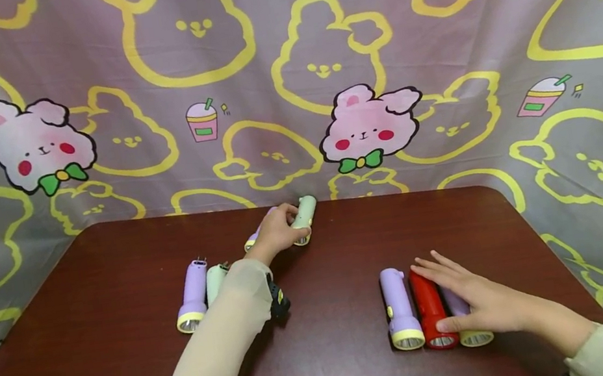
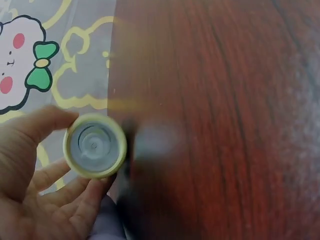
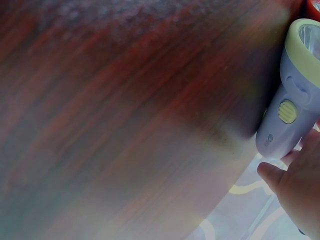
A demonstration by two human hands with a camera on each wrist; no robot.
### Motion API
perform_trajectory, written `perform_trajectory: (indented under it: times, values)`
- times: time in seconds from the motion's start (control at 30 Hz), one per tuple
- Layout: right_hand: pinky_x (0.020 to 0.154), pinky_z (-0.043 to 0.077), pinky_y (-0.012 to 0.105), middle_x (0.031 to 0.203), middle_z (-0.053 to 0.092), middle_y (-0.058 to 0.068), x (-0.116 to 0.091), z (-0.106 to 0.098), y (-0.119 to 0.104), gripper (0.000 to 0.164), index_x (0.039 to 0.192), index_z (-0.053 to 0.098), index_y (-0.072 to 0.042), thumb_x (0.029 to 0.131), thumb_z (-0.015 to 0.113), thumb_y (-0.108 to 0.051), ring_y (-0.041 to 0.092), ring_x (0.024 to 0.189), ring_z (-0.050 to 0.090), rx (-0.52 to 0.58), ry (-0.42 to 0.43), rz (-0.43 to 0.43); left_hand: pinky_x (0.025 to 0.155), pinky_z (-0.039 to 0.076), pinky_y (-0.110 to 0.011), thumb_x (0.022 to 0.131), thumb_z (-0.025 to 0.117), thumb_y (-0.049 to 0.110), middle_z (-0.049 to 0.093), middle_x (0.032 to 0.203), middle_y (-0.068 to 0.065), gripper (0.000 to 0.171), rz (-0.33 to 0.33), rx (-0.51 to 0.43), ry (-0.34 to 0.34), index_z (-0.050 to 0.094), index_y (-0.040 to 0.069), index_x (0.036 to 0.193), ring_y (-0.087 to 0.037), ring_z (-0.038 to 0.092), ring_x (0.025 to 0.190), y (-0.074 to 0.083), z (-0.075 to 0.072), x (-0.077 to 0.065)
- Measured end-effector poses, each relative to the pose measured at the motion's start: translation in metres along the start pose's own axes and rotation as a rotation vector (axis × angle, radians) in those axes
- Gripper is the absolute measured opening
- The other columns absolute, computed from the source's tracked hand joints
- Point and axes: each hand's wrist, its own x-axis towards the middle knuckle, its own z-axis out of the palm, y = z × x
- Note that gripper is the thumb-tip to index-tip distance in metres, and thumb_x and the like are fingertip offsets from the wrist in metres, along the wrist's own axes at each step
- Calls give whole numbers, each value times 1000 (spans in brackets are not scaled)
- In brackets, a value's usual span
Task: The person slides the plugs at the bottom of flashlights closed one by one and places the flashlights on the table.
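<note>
Near the table's back edge, my left hand [image 1: 277,231] grips a pale green flashlight [image 1: 305,212], with thumb and fingers on either side. The left wrist view shows its yellow-rimmed lens [image 2: 95,146] facing the camera, held by the left hand [image 2: 45,175]. A purple flashlight [image 1: 253,241] lies just left of that hand, partly covered by it. At the right, my right hand [image 1: 488,303] spreads over a red flashlight [image 1: 429,306] and a purple flashlight with a yellow head [image 3: 295,95], fingers extended. Another purple flashlight [image 1: 399,307] lies left of the red one.
At the left of the brown table [image 1: 333,314] lie a purple flashlight [image 1: 194,290] and a green flashlight [image 1: 214,282], the latter partly behind my left sleeve. Metal prongs stick out of their rear ends. A patterned curtain [image 1: 258,103] hangs behind the table.
</note>
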Motion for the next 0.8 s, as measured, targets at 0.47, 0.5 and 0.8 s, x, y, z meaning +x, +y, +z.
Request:
perform_trajectory:
  times: [0.47,0.5,0.8]
  values:
    - [102,42,63,156,41,14,1,-1,0,87,152,40,-14,80,78,-46,-11,148,-5,4,-10,0,93,52,-41,88,72,40,68,120,-18,57,-116,26,54,63,-4,124,-31,64,110,7,5,0]
    - [104,42,60,155,41,14,1,-1,0,87,152,40,-14,80,78,-46,-11,148,-4,-1,-7,2,95,51,-42,89,71,41,67,123,-18,58,-127,21,46,62,-4,125,-32,63,113,8,5,1]
    - [117,33,37,155,40,16,0,0,1,86,152,40,-14,81,77,-45,-10,148,-4,28,-2,3,93,53,-38,87,73,39,69,121,-15,49,-162,11,-33,69,0,118,-29,64,109,12,9,10]
